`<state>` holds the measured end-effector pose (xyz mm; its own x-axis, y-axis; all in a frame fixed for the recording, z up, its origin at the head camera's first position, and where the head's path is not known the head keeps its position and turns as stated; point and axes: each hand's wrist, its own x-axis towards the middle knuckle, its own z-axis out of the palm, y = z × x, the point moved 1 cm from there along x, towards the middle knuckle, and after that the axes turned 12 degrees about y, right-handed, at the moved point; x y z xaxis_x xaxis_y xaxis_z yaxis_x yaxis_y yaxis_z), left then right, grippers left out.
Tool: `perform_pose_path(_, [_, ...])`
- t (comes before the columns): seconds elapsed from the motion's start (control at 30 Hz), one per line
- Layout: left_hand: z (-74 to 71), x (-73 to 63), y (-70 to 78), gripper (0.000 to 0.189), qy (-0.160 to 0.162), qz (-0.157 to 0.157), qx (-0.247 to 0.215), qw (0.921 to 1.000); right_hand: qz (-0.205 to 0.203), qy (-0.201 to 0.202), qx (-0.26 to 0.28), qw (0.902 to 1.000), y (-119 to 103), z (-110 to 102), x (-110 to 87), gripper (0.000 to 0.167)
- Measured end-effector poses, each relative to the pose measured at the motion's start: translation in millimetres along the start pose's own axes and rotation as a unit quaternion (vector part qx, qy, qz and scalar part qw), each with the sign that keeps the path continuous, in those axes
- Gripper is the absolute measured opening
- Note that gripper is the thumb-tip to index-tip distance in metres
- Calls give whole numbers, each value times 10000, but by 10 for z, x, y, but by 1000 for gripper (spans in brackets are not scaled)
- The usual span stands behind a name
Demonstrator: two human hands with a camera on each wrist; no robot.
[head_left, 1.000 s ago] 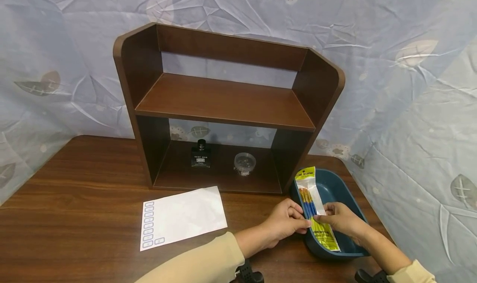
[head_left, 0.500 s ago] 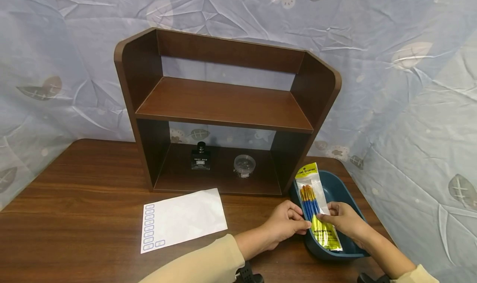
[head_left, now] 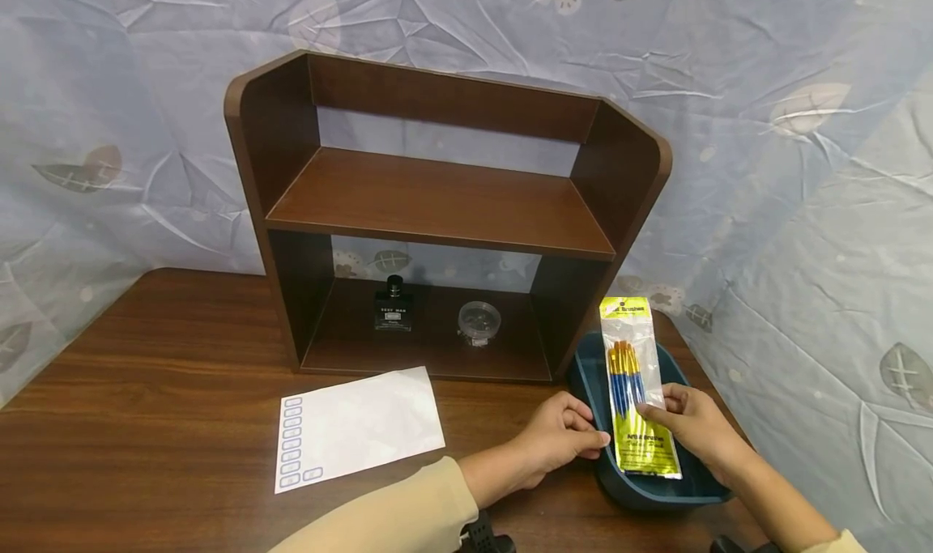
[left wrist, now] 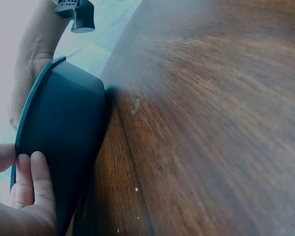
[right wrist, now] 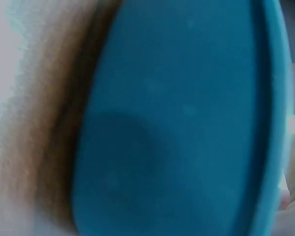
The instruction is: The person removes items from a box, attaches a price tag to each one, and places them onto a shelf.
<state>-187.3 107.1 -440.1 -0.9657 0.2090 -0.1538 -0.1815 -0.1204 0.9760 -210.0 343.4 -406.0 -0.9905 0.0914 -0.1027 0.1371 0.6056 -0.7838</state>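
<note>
My right hand (head_left: pixel 703 427) pinches a clear and yellow packet of artist brushes (head_left: pixel 632 391) by its right edge, thumb on the front. Blue-handled brushes with golden ferrules show through the plastic. The packet is above a dark blue plastic bin (head_left: pixel 628 488) and covers part of its inside. My left hand (head_left: pixel 554 440) grips the bin's left rim; in the left wrist view the thumb is at the rim and the fingers (left wrist: pixel 41 177) lie against the outer wall. The bin's outer wall (right wrist: pixel 172 118) fills most of the right wrist view, which hides nearly all of the right hand.
Left of the bin stands a brown two-tier shelf (head_left: pixel 437 201). Its lower level bears a black perfume bottle (head_left: pixel 394 306) and a small round clear container (head_left: pixel 479 322). A white sheet with printed labels (head_left: pixel 360 427) lies on the wooden table (head_left: pixel 146 407). Patterned cloth (head_left: pixel 802 253) hangs behind and at right.
The brush packet has risen out of the bin and shifted right with my right hand, and now stands straighter. My left hand stays on the bin's rim.
</note>
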Motion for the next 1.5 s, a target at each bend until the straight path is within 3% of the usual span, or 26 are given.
perform_pose_path(0.4, [12, 0, 19, 26, -67, -86, 90, 9999, -402, 651, 810, 9938, -104, -205, -76, 38])
perform_pose_path(0.67, [13, 10, 50, 28, 21, -181, 76, 9998, -390, 869, 1741, 9801, -187, -256, -168, 31])
perform_pose_path(0.93, [-34, 19, 56, 24, 85, -248, 33, 9997, -807, 1002, 2392, 9624, -307, -203, -318, 18])
perform_pose_path(1.17, [-217, 51, 109, 19, -49, -217, -144, 9997, -1327, 909, 2849, 9450, -383, -137, -440, 29])
perform_pose_path(1.33, [-466, 34, 174, 17, -179, -178, 18, 9997, -1455, 824, 2719, 9477, -453, -68, -524, 32])
perform_pose_path(1.5, [-760, 20, 273, 20, -282, 84, 458, 9985, -1488, 688, 2608, 9514, -500, -23, -606, 37])
